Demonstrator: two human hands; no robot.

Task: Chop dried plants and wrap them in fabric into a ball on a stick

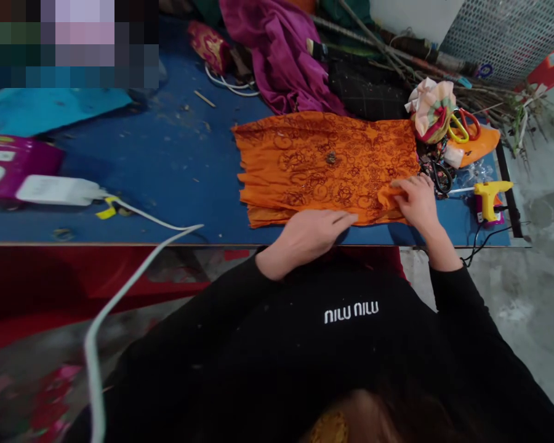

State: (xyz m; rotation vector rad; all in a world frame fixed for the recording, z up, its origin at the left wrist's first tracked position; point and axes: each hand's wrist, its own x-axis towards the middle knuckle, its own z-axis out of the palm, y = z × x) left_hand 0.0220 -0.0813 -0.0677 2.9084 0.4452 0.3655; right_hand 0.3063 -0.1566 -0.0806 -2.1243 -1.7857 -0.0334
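A piece of orange cloth (305, 166) with dark swirling print lies spread on the blue table, its left edge ragged. My left hand (311, 237) rests on the near edge of the cloth with its fingers stretched out flat. At the near right corner, my right hand (418, 200) has its fingers closed on the cloth, where a small fold is turned up. A small brownish lump sits on the middle of the cloth.
Right of the cloth are scissors (459, 126), a gathered fabric piece (431, 107) and a yellow glue gun (492, 198). Purple fabric (277, 55) and dry twigs lie behind. A white power strip (60, 189) on the left trails its cable over the blue table's (175, 154) near edge.
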